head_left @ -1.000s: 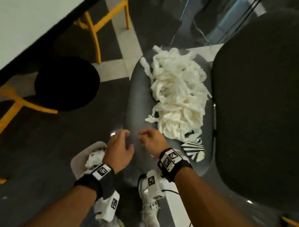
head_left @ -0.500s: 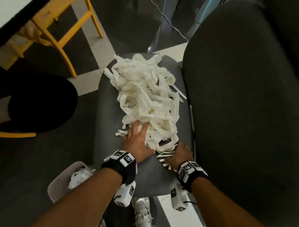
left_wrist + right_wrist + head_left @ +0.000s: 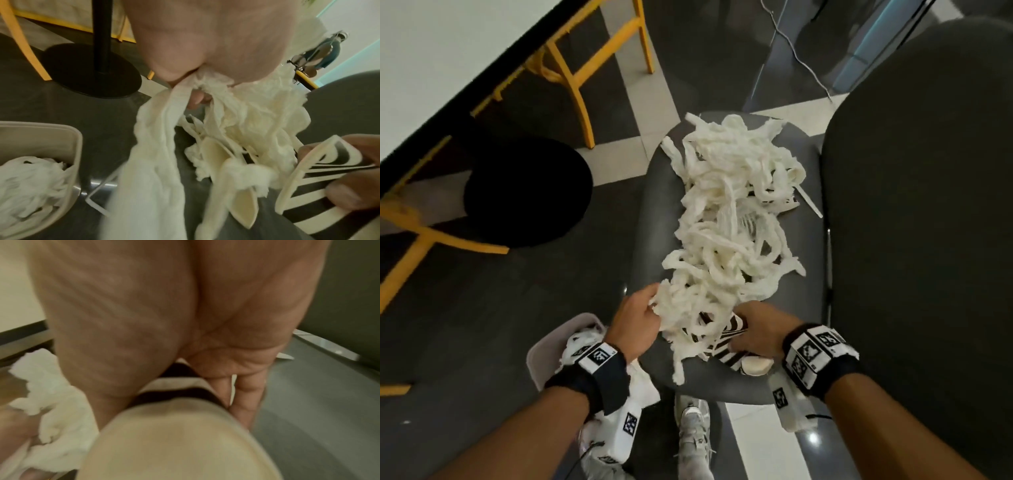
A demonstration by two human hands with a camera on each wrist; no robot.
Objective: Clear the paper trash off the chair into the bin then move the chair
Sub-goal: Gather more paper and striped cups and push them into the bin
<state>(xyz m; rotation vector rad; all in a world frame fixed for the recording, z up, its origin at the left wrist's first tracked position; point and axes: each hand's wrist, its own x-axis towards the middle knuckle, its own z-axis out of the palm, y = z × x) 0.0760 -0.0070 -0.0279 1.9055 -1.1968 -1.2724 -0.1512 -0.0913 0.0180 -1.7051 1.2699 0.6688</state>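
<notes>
Head view: the paper strips (image 3: 732,219) lie heaped along the grey chair seat (image 3: 654,222), their long axis running away from the person. The bin (image 3: 541,353), beside the seat's near-left corner, holds white paper.

Left wrist view: the left hand (image 3: 205,48) clutches strips.

Right wrist view: the right hand (image 3: 164,321) grips a black-and-white striped paper (image 3: 174,395).

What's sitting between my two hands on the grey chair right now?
Head view: near end of white shredded paper pile and a black-and-white striped card between left hand and right hand.

Dark floor (image 3: 465,325) with pale stripes, yellow-legged furniture (image 3: 571,65), a round black pedestal base (image 3: 527,192).
</notes>
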